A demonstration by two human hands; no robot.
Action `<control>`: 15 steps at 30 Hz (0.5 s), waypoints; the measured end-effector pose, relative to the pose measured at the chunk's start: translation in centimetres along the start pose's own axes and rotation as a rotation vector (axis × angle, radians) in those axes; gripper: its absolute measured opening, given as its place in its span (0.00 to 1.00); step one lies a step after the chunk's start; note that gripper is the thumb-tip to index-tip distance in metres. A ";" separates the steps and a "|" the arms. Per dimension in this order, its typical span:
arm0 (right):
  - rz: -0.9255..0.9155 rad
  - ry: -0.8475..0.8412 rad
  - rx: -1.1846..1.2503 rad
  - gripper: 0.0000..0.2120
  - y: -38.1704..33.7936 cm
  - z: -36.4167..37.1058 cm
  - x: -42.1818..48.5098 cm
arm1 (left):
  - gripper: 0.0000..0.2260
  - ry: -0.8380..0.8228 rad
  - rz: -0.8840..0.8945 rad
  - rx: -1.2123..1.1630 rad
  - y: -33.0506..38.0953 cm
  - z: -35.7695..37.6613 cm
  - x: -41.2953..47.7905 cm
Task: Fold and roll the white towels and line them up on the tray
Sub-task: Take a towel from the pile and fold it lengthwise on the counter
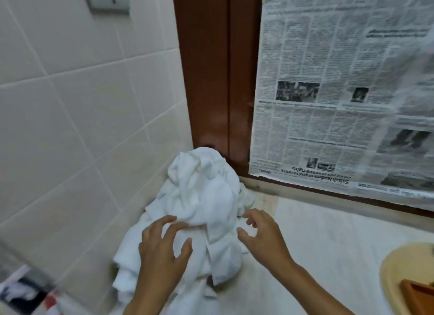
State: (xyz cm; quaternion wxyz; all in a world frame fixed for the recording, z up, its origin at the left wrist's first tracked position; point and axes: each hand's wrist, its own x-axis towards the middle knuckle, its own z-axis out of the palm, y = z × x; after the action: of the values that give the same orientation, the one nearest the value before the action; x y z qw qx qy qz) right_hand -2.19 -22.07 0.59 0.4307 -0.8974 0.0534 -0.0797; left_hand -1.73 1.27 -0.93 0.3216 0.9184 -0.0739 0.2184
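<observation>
The white towels (pixel 199 197) sit heaped in the bench (pixel 317 239) corner against the tiled wall (pixel 70 103). My left hand (pixel 162 246) and right hand (pixel 263 235) hover over them, fingers spread, gripping nothing. They look soft, light and floppy; I'd pinch one free edge.

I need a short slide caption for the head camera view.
Both open, left hand and right hand reach for a heap of white towels on the counter.

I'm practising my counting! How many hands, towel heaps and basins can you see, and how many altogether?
Hands: 2 (left hand, right hand)
Towel heap: 1
Cream basin: 1
Total: 4
</observation>
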 end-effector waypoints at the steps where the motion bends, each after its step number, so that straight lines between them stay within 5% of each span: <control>1: 0.017 -0.021 -0.003 0.15 -0.7 1.6 0.6 | 0.18 -0.007 0.002 0.003 -0.8 -0.3 0.6; 10: 0.190 0.060 -0.174 0.45 -3.7 8.9 5.1 | 0.23 -0.089 0.027 0.020 -3.6 -0.5 3.4; 13: 0.229 0.068 -0.210 0.40 -3.5 9.7 6.1 | 0.23 -0.090 0.029 -0.012 -3.5 -0.4 3.1; 15: 0.218 0.071 -0.225 0.22 -3.3 9.5 6.6 | 0.23 -0.088 0.024 -0.027 -3.4 -0.2 3.0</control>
State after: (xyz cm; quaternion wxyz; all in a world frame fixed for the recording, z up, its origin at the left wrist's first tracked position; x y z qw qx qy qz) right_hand 6.19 -13.80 -2.04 0.3314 -0.9254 0.1743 -0.0579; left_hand 1.85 4.09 -1.31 0.3279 0.9217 -0.1022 0.1805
